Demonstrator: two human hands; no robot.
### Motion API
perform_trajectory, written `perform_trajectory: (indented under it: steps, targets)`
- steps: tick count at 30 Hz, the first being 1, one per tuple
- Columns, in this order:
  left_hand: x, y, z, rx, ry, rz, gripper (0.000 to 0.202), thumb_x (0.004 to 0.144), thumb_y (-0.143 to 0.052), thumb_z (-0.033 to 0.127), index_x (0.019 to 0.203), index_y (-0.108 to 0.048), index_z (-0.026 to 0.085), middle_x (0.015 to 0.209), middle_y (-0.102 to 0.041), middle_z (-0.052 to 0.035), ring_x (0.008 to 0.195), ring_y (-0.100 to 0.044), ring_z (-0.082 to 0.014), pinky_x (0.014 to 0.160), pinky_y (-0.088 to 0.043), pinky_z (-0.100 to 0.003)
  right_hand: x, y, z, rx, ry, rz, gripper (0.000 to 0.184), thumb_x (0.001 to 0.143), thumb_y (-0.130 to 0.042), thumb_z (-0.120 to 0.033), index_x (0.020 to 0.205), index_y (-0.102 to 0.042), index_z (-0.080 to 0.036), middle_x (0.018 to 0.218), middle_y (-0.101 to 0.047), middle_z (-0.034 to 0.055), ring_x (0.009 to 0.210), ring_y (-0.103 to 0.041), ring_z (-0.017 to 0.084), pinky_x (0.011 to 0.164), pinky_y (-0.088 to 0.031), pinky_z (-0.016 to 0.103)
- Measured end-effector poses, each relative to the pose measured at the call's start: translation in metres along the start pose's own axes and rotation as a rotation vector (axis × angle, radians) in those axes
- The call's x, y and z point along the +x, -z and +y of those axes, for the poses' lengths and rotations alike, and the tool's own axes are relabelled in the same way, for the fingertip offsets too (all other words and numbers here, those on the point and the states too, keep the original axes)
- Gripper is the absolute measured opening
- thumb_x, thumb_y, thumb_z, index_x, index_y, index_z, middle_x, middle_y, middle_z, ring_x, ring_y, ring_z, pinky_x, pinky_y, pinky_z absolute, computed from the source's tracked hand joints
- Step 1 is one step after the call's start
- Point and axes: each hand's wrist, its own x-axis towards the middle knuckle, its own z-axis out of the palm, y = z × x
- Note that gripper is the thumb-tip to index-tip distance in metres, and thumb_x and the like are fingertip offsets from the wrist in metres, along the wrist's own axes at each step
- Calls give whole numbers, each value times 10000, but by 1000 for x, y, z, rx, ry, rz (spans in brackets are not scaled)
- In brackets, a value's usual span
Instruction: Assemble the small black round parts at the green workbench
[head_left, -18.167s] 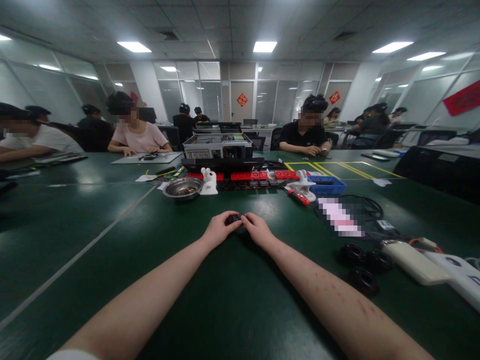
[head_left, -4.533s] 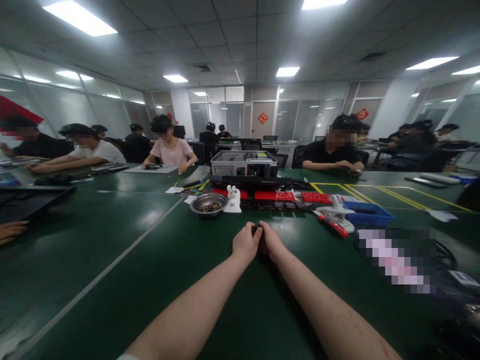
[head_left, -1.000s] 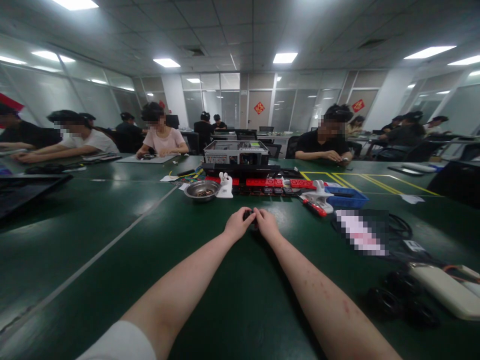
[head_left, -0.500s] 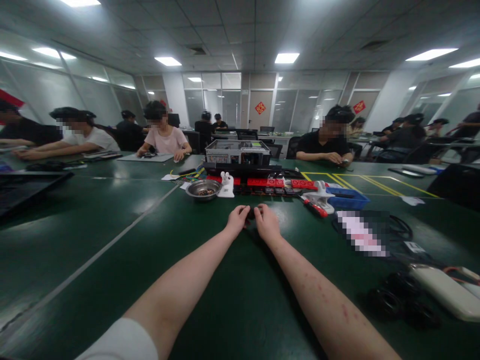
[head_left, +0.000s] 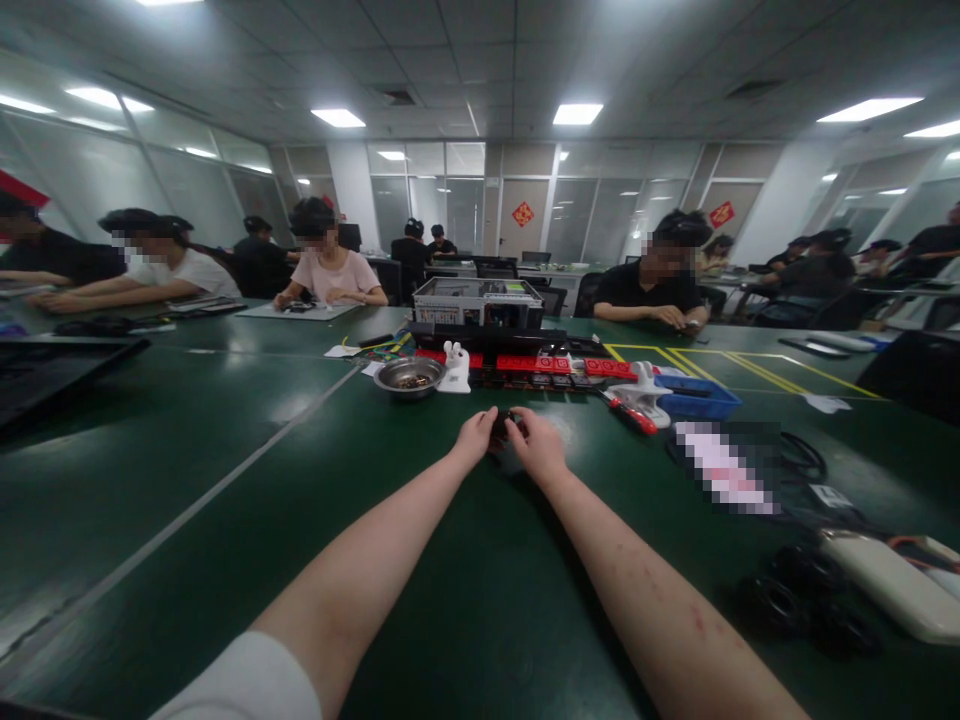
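Both my arms stretch forward over the dark green table. My left hand and my right hand meet in the middle, fingers curled round a small black part that is mostly hidden between them. Just beyond my hands stand a metal bowl with small bits in it, a white holder and a row of red and black blocks.
A red-handled screwdriver, a white stand and a blue tray lie to the right. Black rings, cables and white devices sit at the near right. A computer case stands behind. Other people sit at the far side.
My hands stay together on the small black part and have shifted only slightly. The view has tilted a little.
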Motion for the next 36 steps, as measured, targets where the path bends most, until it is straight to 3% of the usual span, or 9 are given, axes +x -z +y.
perform_trajectory:
  steps: [4,9,12,16,19,25,29,33,36]
  targets:
    - [5,6,-2,-148,54,12,357,767,-369,439,854,-517,126,713,-590,-52,539,-553,-113,449,-434,-213,-8,-6,-18,49,125,6,319,762,-412,-277,1061,-461,-179,983,-534,73,872,-491,178,743,-377,282]
    - [4,4,-2,-88,23,41,342,760,-391,424,886,-515,131,710,-583,-43,488,-536,-98,414,-410,-198,-5,-14,-11,220,-123,97,379,797,-339,-376,1111,-387,-170,861,-548,48,744,-518,157,655,-399,270]
    - [-1,1,1,-28,-17,83,321,738,-431,418,883,-527,148,722,-581,-35,494,-534,-104,434,-410,-208,2,-14,5,195,-248,176,385,805,-287,-440,972,-488,-157,799,-554,53,733,-513,163,643,-386,265]
    - [-12,-1,8,252,-250,85,256,692,-508,392,835,-572,189,805,-601,-30,730,-559,-153,662,-442,-259,7,-14,23,68,-305,-11,525,795,-214,-528,581,-545,-182,617,-547,52,652,-509,177,581,-351,259]
    - [-17,-3,11,394,-344,48,287,702,-491,413,885,-560,203,841,-606,-32,788,-554,-165,731,-428,-287,7,-14,27,102,-307,-105,584,803,-155,-538,537,-539,-188,537,-530,41,556,-495,161,514,-318,244]
    - [-13,-11,7,7,-15,-99,461,704,-405,549,902,-504,145,709,-608,-61,528,-566,-135,506,-458,-269,5,-4,18,-32,-102,70,398,802,-304,-476,788,-567,-178,709,-574,59,705,-503,182,615,-357,267]
    - [-4,-10,4,-319,199,-114,504,719,-342,576,867,-510,124,605,-591,-55,479,-557,-133,495,-465,-283,2,1,6,-23,121,97,316,787,-382,-332,1019,-502,-154,932,-560,84,876,-469,203,776,-355,317]
    - [4,-6,0,-454,231,-38,396,747,-391,469,909,-506,126,633,-586,-38,475,-546,-113,504,-470,-276,0,-3,-1,46,204,96,411,745,-429,-249,1140,-409,-140,1045,-518,86,960,-438,199,846,-328,329]
    - [5,-7,-2,-367,183,-16,409,765,-354,459,961,-482,125,652,-587,-42,487,-555,-114,508,-470,-271,2,-6,4,46,91,142,397,782,-381,-303,1147,-400,-147,1002,-543,78,942,-455,194,821,-338,327]
